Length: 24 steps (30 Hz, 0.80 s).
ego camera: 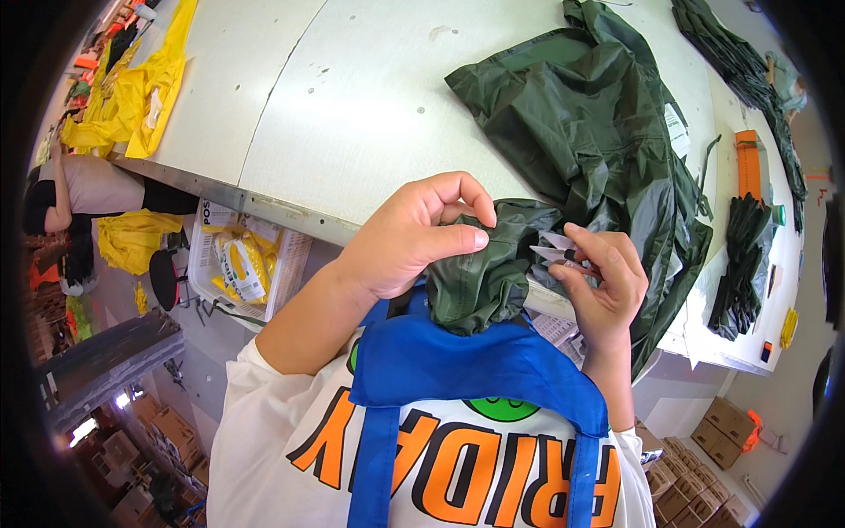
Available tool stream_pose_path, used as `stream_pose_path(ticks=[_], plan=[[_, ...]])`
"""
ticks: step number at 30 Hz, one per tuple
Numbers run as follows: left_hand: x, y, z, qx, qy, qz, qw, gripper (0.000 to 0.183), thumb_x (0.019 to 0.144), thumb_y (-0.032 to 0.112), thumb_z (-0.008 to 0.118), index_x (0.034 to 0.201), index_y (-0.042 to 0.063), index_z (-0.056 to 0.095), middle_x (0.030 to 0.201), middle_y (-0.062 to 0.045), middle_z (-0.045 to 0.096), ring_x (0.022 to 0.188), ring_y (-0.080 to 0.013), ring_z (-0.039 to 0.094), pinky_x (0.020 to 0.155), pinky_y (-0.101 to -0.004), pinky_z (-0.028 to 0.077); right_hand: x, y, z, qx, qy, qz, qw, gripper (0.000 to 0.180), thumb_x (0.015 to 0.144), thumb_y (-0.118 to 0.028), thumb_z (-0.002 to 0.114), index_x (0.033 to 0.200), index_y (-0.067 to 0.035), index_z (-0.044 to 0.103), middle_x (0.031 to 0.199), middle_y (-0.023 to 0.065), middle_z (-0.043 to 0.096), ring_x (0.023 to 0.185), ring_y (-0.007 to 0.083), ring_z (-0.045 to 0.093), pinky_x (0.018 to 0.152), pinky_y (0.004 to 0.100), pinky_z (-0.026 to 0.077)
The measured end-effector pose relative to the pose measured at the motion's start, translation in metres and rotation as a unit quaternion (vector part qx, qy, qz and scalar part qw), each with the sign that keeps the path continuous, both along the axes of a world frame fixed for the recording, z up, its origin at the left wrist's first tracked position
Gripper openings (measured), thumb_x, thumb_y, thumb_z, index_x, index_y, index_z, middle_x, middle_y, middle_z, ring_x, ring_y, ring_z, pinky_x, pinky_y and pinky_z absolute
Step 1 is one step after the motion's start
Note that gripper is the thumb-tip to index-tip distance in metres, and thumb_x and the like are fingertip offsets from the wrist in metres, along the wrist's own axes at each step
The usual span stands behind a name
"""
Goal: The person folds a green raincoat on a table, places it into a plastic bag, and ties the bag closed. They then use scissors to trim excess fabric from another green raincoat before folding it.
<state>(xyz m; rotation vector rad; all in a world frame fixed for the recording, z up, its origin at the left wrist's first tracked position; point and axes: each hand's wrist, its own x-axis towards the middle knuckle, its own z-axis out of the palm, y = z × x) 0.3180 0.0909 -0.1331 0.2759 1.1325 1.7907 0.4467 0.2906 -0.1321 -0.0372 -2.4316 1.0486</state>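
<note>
A dark green waterproof garment lies crumpled over the table and reaches down to its near edge. My left hand pinches a bunched, stitched part of the garment between thumb and fingers, just in front of my chest. In my right hand is a pair of thread snips, gripped between thumb and fingers. Their blades are spread and point left at the bunched fabric. Whether they touch the fabric I cannot tell. A white label shows on the garment's right side.
The white table has a metal front edge. Yellow garments lie at its far left, near another person. Below stands a white plastic basket of packed yellow items. Folded dark garments and an orange box are at right.
</note>
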Motion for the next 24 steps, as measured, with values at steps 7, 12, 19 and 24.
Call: stream_pose_path(ticks=[7,12,19,24], plan=[[0.002,0.002,0.004,-0.018,-0.021,-0.02,0.999,0.016,0.081,0.0,0.061,0.096,0.002,0.055,0.089,-0.005,0.062,0.079,-0.0077,0.06,0.072,-0.0212,0.049,-0.003,-0.005,0.005,-0.001,-0.018,0.036,0.999,0.04,0.059,-0.012,0.081,0.097,-0.006,0.07,0.073,0.0035,0.062,0.063,0.017,0.056,0.057,0.0285,0.042],[0.002,0.002,0.002,-0.022,-0.002,-0.038,0.999,0.017,0.082,0.0,0.061,0.098,0.001,0.055,0.089,-0.005,0.063,0.078,-0.0072,0.06,0.071,-0.0205,0.05,-0.005,-0.007,0.009,0.018,-0.031,0.042,0.998,0.037,0.06,-0.013,0.08,0.096,-0.007,0.071,0.072,0.0014,0.062,0.062,0.0167,0.056,0.057,0.0289,0.041],[0.002,0.001,0.005,-0.014,-0.009,-0.062,0.998,0.025,0.08,0.0,0.063,0.104,0.002,0.054,0.092,-0.005,0.063,0.082,-0.008,0.06,0.075,-0.0223,0.05,-0.001,-0.006,0.001,-0.129,-0.027,0.007,0.991,0.028,0.069,-0.015,0.079,0.092,-0.004,0.068,0.071,0.0016,0.06,0.062,0.0113,0.052,0.056,0.0256,0.039],[0.004,0.002,0.004,0.003,0.291,-0.073,0.954,0.031,0.08,0.001,0.065,0.109,0.005,0.055,0.103,-0.004,0.063,0.094,-0.0106,0.06,0.085,-0.0275,0.048,-0.005,0.0,-0.033,-0.479,-0.149,0.114,0.858,0.055,0.062,-0.021,0.085,0.106,-0.002,0.059,0.081,-0.0023,0.05,0.067,0.0064,0.042,0.066,0.0212,0.037]])
